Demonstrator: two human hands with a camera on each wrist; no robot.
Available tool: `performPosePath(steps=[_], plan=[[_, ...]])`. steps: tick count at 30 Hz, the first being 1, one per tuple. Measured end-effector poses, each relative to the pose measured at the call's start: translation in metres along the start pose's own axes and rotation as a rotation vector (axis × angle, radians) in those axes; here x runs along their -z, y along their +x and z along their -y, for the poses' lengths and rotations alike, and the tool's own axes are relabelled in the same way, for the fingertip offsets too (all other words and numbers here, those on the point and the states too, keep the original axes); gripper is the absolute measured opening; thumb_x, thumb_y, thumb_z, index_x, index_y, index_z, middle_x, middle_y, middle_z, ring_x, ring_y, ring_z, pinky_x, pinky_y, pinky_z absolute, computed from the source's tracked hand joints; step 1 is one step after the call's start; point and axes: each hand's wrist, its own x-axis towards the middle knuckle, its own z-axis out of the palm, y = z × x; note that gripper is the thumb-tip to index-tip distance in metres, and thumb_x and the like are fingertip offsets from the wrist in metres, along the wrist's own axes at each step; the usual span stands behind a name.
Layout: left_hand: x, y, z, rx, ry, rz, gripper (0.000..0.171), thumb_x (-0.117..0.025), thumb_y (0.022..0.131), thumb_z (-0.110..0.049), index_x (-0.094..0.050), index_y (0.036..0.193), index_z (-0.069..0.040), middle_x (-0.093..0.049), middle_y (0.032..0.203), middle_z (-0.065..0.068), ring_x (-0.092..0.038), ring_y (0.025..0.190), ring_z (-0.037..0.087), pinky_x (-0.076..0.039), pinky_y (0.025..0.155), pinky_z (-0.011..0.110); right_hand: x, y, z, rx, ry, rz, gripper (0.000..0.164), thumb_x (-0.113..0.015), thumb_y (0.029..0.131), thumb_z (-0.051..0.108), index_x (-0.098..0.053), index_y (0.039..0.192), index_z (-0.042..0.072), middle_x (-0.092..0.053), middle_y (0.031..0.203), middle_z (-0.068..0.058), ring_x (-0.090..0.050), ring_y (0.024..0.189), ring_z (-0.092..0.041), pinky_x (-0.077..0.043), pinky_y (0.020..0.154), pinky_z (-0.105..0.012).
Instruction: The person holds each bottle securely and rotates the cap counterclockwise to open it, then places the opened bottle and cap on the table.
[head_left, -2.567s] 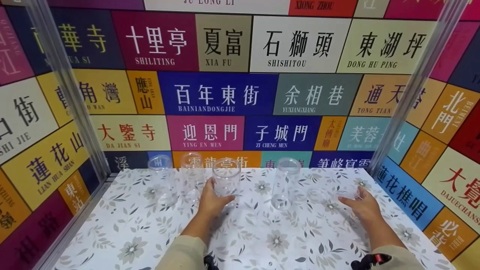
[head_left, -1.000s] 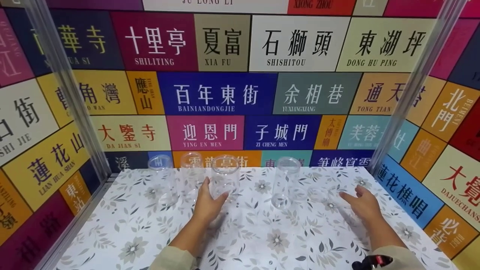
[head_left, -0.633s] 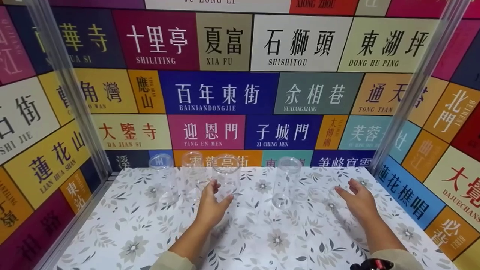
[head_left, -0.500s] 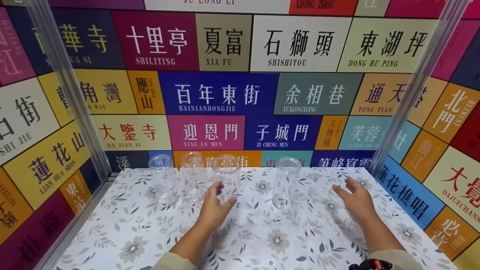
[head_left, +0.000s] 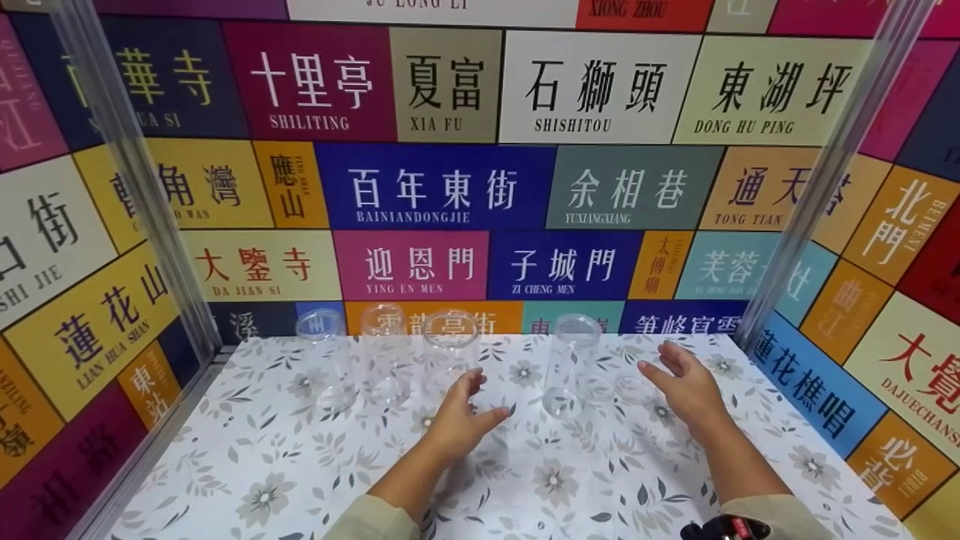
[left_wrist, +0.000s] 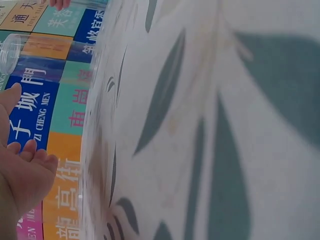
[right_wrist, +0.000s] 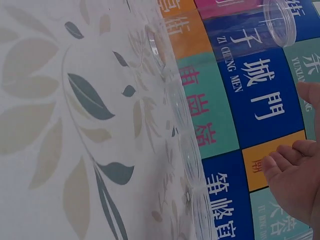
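Both hands, left (head_left: pixel 459 420) and right (head_left: pixel 686 390), hover open-fingered, flanking the tall clear jar (head_left: pixel 571 365) without touching it.

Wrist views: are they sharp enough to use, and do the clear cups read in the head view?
Head view: even light, soft shadows, tall clear plastic cups faint against the floral tablecloth. Left wrist view: cloth fills the frame, blurred, tilted. Right wrist view: sharper, fingers at the edge.

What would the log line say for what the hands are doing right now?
left hand: open, holds nothing, near third tall clear jar | right hand: open, beside short clear cup | fourth tall jar: upright between hands
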Motion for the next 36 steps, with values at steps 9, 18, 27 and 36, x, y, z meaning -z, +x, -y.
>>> performPosePath(steps=[9,18,27,36], plan=[[-0.009,0.003,-0.001,-0.012,-0.029,0.010,0.088,-0.082,0.096,-0.032,-0.034,0.163,-0.003,-0.043,0.168,0.019,-0.036,0.160,0.042,-0.031,0.132,0.060,-0.021,-0.003,0.019,0.052,0.074,0.041,0.100,-0.068,0.102,0.055,-0.014,0.173,0.011,-0.024,0.179,-0.013,-0.024,0.167,-0.034,-0.027,0.134,-0.055],[-0.016,0.005,0.001,0.020,-0.035,0.010,0.092,-0.086,0.092,-0.031,-0.035,0.165,-0.008,-0.041,0.171,0.016,-0.034,0.161,0.040,-0.030,0.133,0.059,-0.040,-0.004,0.036,0.135,0.157,0.063,0.099,-0.067,0.102,0.057,-0.017,0.172,0.010,-0.029,0.178,-0.013,-0.029,0.165,-0.033,-0.029,0.134,-0.053],[-0.024,0.006,-0.001,0.036,-0.027,0.035,0.095,-0.087,0.091,-0.034,-0.033,0.166,-0.011,-0.038,0.172,0.014,-0.032,0.162,0.040,-0.031,0.131,0.061,-0.061,0.003,0.047,0.187,0.154,0.080,0.100,-0.076,0.099,0.046,-0.019,0.171,0.007,-0.029,0.177,-0.015,-0.029,0.165,-0.034,-0.033,0.133,-0.053],[-0.027,0.007,-0.002,0.075,-0.029,0.037,0.094,-0.087,0.090,-0.034,-0.034,0.167,-0.017,-0.036,0.174,0.013,-0.032,0.162,0.039,-0.031,0.132,0.060,-0.074,0.011,0.053,0.163,0.130,0.058,0.108,-0.081,0.094,0.050,-0.018,0.172,0.009,-0.035,0.174,-0.018,-0.033,0.163,-0.037,-0.035,0.132,-0.055]])
